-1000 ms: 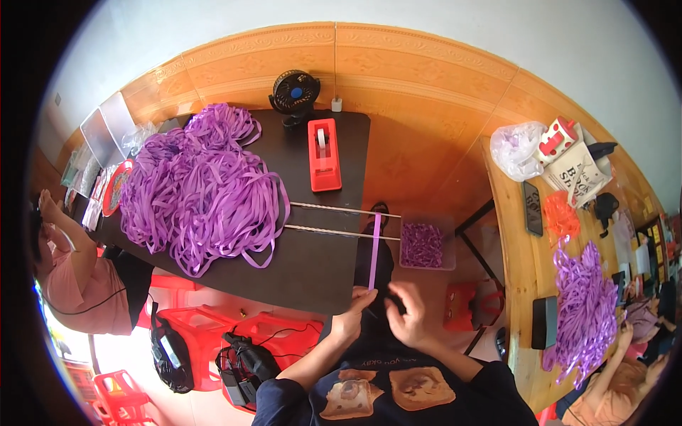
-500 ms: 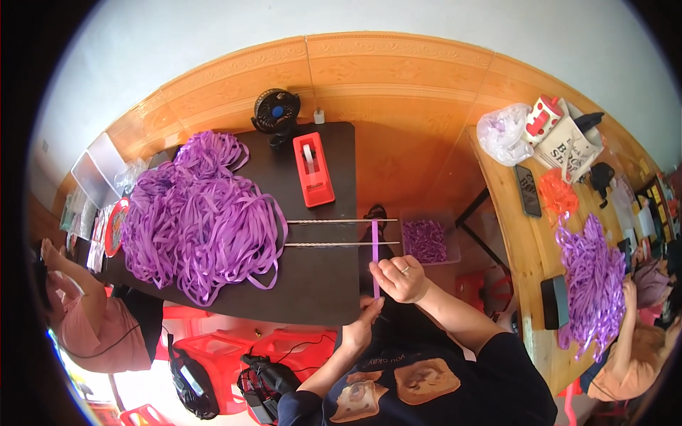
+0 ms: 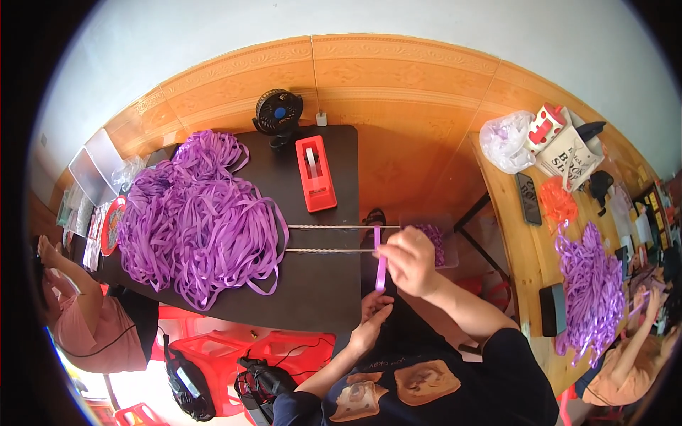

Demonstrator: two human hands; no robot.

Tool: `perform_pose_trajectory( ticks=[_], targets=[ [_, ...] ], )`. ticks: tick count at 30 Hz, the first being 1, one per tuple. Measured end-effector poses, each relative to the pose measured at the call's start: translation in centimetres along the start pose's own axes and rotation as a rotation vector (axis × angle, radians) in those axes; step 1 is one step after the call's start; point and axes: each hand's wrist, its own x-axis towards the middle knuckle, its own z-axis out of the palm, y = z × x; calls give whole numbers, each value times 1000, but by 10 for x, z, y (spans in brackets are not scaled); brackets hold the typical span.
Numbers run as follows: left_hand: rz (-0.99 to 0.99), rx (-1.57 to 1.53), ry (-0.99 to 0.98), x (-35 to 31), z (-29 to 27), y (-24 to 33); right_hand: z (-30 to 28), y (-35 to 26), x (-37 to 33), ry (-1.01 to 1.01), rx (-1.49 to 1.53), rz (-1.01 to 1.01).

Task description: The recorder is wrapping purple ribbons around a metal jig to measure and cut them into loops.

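Two thin metal rods stick out past the right edge of the dark table. A narrow purple ribbon hangs across them and runs down toward my body. My left hand has its fingers closed at the ribbon's lower end. Higher up, my right hand has its fingertips pinched together against the ribbon beside the nearer rod, and it hides that rod's tip. The rods' left ends disappear at a large heap of purple ribbon on the table.
A red tape dispenser and a black fan stand on the dark table. Below the rods' ends sits a clear bin of purple pieces. A wooden table at right holds more ribbon; co-workers sit at both sides.
My right hand has moved up along the ribbon to the nearer rod. My left hand has dropped slightly. At right, the co-worker's hands have lifted off the ribbon pile.
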Motion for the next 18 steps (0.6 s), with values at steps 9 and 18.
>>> perform_pose_trajectory(
  ticks=[9, 18],
  targets=[
    [173, 15, 145, 62, 30, 16, 24, 82, 31, -176, 712, 801],
    [367, -74, 309, 117, 43, 30, 53, 114, -5, -317, 914, 1126]
  ],
)
